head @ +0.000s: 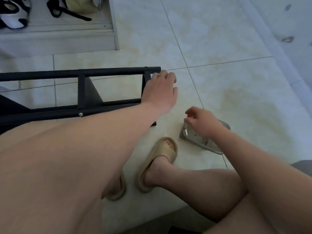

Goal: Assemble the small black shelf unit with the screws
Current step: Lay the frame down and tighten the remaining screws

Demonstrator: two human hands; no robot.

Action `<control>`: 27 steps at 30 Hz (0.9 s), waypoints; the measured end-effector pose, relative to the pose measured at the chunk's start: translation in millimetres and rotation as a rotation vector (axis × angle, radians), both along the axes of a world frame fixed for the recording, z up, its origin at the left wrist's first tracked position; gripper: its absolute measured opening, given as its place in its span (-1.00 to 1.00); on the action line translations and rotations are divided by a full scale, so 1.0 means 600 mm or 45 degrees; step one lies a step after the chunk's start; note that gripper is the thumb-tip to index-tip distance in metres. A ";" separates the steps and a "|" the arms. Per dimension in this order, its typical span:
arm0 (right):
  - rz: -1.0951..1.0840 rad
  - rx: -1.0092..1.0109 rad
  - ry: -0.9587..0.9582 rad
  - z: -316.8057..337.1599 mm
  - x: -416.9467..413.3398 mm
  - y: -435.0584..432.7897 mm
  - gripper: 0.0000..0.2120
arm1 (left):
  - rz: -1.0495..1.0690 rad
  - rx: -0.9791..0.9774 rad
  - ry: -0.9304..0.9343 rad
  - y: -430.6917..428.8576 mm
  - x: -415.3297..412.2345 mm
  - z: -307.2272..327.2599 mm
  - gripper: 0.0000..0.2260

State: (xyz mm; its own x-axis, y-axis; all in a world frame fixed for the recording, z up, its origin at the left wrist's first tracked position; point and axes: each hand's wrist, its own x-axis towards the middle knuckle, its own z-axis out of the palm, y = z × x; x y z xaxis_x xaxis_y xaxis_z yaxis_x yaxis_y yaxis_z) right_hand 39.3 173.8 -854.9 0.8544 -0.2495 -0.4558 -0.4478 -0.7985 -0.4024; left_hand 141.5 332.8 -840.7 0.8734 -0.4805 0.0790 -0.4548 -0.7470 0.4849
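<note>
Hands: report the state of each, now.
Left hand: open, resting on the end of the black shelf frame.
Right hand: fingers curled over the clear tray; grip cannot be told.

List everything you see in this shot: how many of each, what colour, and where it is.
Black metal shelf frame: one, black, lying on the tiled floor, left of centre.
Silver screw head: one, silver, in the frame's near bar.
Clear plastic parts tray: one, transparent grey, on the floor at right, small silvery pieces inside.
Black-and-white shoe: one, on the pale ledge, top left.
Black strap: one, black, on the ledge beside the shoe.
Tan slide sandals: two, tan, on the person's feet, bottom centre.
Left hand: rests on the frame's right end.
Right hand: fingers curled over the tray; grip on any piece unclear.
</note>
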 end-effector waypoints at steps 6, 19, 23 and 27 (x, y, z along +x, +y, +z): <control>-0.008 -0.162 0.385 -0.084 -0.052 -0.089 -0.62 | -0.446 0.088 0.405 -0.054 -0.089 -0.073 -0.91; -0.148 -0.152 0.664 -0.276 -0.067 -0.224 -0.71 | 0.088 0.079 1.281 -0.154 -0.094 -0.285 -0.65; -0.102 -0.087 0.716 -0.332 -0.058 -0.205 -0.75 | 0.164 0.028 1.336 -0.163 -0.103 -0.315 -0.81; -0.092 -0.084 0.716 -0.368 -0.044 -0.193 -0.64 | 0.196 -0.070 1.330 -0.161 -0.107 -0.322 -0.86</control>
State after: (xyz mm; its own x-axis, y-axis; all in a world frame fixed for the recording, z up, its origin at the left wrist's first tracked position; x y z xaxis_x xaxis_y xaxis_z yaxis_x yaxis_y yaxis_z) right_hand 12.8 57.9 -1075.9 0.4643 -0.3419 -0.8170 -0.6333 -0.7730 -0.0364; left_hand 77.0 236.0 -1033.7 0.5713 -0.3772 -0.7289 0.3060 -0.7262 0.6157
